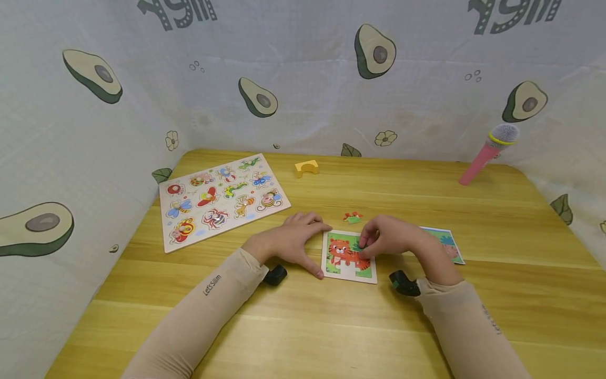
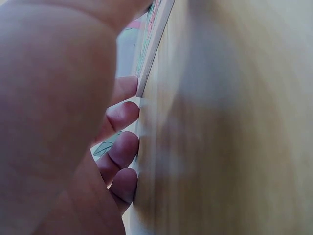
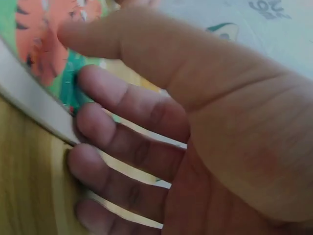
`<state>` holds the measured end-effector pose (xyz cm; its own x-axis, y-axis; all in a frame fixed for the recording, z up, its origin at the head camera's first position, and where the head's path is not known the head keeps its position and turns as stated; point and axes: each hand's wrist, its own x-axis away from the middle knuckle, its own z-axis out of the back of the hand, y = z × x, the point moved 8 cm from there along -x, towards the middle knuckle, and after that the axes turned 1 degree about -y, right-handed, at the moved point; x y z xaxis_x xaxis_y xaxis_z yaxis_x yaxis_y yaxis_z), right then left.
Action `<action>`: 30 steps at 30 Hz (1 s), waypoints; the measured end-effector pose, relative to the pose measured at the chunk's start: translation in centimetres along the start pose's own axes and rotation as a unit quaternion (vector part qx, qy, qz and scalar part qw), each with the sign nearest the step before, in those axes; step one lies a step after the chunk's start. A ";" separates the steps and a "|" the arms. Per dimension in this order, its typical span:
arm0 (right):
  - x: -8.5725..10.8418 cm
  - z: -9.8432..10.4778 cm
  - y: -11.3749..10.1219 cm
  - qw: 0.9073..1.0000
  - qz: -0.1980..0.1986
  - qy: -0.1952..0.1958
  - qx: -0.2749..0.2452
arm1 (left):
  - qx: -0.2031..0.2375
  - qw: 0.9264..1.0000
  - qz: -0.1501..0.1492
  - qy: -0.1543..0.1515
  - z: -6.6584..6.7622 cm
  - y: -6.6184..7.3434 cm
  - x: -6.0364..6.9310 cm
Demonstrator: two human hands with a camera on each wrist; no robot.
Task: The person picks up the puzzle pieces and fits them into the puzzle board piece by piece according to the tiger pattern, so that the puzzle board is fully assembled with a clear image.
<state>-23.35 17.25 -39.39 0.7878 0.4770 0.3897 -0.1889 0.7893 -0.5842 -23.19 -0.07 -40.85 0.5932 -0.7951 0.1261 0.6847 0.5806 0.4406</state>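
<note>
A small square jigsaw puzzle with an orange tiger on green lies on the wooden table, a pale gap at its lower middle. My left hand spreads along its left side, thumb by the lower corner and index finger at the upper one. In the left wrist view, the index fingertip touches the board's edge. My right hand is over the right side. Its thumb touches the tiger picture, and the other fingers bend slightly near the edge. Just behind the board lie loose red-and-green puzzle pieces.
A wooden peg puzzle with insect pictures lies at the left. Behind stands a yellow arch block. A pink toy microphone is at the back right. Another picture card is partly hidden behind the right forearm.
</note>
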 end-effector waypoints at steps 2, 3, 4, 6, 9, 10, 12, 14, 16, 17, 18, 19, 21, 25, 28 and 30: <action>-0.1 0.3 0.1 1.000 0.009 0.012 -0.006 | 0.000 1.000 0.000 0.000 0.0 0.0 0.0; -0.1 0.5 0.2 0.999 0.010 0.029 -0.009 | 0.000 1.000 0.000 0.001 0.0 0.0 0.0; -0.2 0.8 0.3 0.998 0.006 0.053 -0.011 | -0.001 1.000 0.000 0.001 0.0 0.0 0.0; -0.4 1.5 0.6 0.994 -0.003 0.112 -0.014 | -0.003 1.000 -0.001 0.003 0.0 -0.1 0.0; -0.6 2.2 0.8 0.983 -0.008 0.183 0.010 | -0.005 1.000 -0.003 0.005 0.1 0.0 0.0; -0.7 2.2 0.9 0.981 -0.012 0.192 0.024 | -0.006 1.000 -0.003 0.005 0.1 0.0 0.0; -0.8 2.0 0.9 0.979 -0.012 0.194 0.052 | -0.006 1.000 -0.004 0.004 0.1 0.1 0.0; -1.0 1.8 1.1 0.980 -0.019 0.187 0.068 | -0.006 1.000 -0.004 0.003 0.1 0.1 0.0; -1.1 1.6 1.2 0.981 -0.023 0.182 0.068 | -0.006 1.000 -0.004 0.003 0.1 0.1 0.0; -1.2 1.5 1.3 0.981 -0.025 0.181 0.066 | -0.006 1.000 -0.004 0.003 0.1 0.1 0.0; -1.2 1.5 1.4 0.981 -0.026 0.182 0.066 | -0.007 1.000 -0.004 0.003 0.1 0.1 0.0; -1.3 1.5 1.5 0.981 -0.027 0.181 0.065 | -0.007 1.000 -0.004 0.003 0.1 0.1 0.0; -1.3 1.5 1.6 0.981 -0.026 0.181 0.065 | -0.007 1.000 -0.004 0.003 0.1 0.1 -0.1; -1.4 1.5 1.5 0.981 -0.021 0.179 0.067 | -0.005 1.000 -0.004 0.003 0.1 0.0 -0.1; -1.4 1.5 1.4 0.982 -0.015 0.180 0.063 | -0.003 1.000 -0.003 0.003 0.1 0.0 -0.1; -1.4 1.5 1.4 0.981 -0.011 0.183 0.060 | -0.002 1.000 -0.004 0.003 0.1 0.0 -0.1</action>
<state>-25.61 18.29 -39.66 0.9458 0.3067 0.1068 -0.2205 0.8478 -0.4822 -23.27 -0.04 -40.80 0.5905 -0.7983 0.1182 0.6908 0.5757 0.4375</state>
